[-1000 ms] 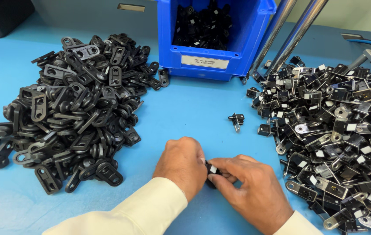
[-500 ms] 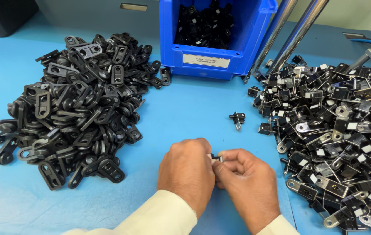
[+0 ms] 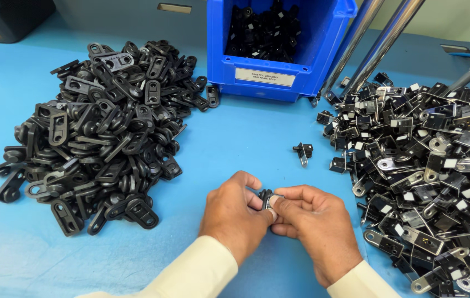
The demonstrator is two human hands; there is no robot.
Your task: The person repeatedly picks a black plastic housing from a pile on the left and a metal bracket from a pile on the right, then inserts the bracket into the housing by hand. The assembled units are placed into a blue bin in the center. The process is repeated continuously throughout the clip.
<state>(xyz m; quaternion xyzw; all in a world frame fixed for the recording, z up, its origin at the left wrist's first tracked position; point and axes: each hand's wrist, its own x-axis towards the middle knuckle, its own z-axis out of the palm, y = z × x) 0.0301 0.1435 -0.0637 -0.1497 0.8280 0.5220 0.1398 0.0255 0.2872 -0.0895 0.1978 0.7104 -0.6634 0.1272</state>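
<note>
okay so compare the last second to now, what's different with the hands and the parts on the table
Both hands shifted slightly away from the person, up the table. The left hand and right hand still pinch the same small black-and-metal part between their fingertips; nothing was picked up or let go. The black bracket pile, the metal-and-black part pile, the lone part and the blue bin stayed put.

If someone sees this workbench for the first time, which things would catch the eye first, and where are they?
Probably the two big heaps: a pile of black plastic links on the left of the blue table, and a pile of black and silver metal clips on the right. Between them, near the front edge, the left hand and right hand pinch one small black part together. A blue bin of black parts stands at the back.
</note>
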